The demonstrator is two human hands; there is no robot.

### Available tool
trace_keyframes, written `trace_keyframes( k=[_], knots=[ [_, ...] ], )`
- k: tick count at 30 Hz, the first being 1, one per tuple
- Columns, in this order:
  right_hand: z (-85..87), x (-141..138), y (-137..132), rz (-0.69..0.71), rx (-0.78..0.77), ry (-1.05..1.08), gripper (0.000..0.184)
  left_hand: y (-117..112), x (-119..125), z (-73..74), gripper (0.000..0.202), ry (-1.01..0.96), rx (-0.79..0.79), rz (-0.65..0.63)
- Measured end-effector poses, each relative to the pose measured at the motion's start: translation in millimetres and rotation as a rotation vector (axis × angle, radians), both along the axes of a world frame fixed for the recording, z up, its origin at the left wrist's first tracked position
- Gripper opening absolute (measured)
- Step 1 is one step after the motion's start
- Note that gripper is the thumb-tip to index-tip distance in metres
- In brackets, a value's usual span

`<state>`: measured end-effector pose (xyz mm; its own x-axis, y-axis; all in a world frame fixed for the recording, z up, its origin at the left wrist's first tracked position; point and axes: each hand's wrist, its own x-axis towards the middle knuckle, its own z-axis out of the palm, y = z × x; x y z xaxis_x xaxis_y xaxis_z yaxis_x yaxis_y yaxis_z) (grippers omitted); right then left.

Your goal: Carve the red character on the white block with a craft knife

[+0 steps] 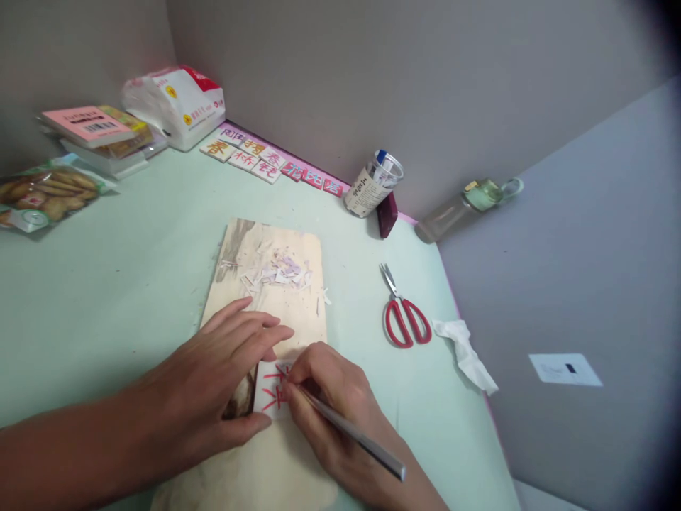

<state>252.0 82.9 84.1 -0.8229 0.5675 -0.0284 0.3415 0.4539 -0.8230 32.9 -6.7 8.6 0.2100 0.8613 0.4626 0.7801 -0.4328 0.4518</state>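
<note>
My right hand [333, 397] is closed around a silver-handled craft knife [367, 443], whose tip is hidden behind my fingers. It works over a small white block [266, 389] marked with red character strokes. The thumb and fingertips of my left hand [234, 365] brace the block's left side, at its lower and upper edges. Under both hands lies a wooden board [301, 323] with a dark stain partly covered by my left hand. Thin white and purplish shavings [287, 266] are heaped on the board's far part.
Red-handled scissors [407, 319] and a crumpled tissue [465, 351] lie to the right. Along the wall stand lettered tiles [245, 160], a labelled jar [372, 186], a dark red case [387, 215] and a bottle [468, 206]. Snacks [47, 190], booklets [88, 126] and a tissue pack [178, 106] sit left.
</note>
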Motion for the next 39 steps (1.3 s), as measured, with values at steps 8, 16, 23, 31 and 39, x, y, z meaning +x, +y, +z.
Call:
trace_keyframes(
  k=[8, 16, 23, 31, 39],
  knots=[
    [5.2, -1.6, 1.5, -0.012, -0.066, -0.02, 0.019, -0.6, -2.1, 1.5, 0.063, -0.017, -0.003, 0.002],
    [7.2, 0.1, 4.1, -0.046, -0.176, -0.05, 0.016, 0.2, -1.6, 3.3, 0.062, 0.039, -0.009, -0.001],
    [7.3, 1.9, 5.1, -0.081, -0.273, -0.062, 0.016, 0.9, -3.0, 3.4, 0.066, 0.054, -0.029, -0.01],
    [6.0, 2.4, 4.6, -0.116, -0.336, -0.037, 0.016, 0.2, -2.2, 7.2, 0.068, 0.08, 0.003, -0.004],
    [-0.7, -0.5, -0.5, -0.191, -0.371, 0.032, 0.02, 2.6, 1.2, 1.5, 0.065, -0.059, -0.055, -0.025]
  ],
)
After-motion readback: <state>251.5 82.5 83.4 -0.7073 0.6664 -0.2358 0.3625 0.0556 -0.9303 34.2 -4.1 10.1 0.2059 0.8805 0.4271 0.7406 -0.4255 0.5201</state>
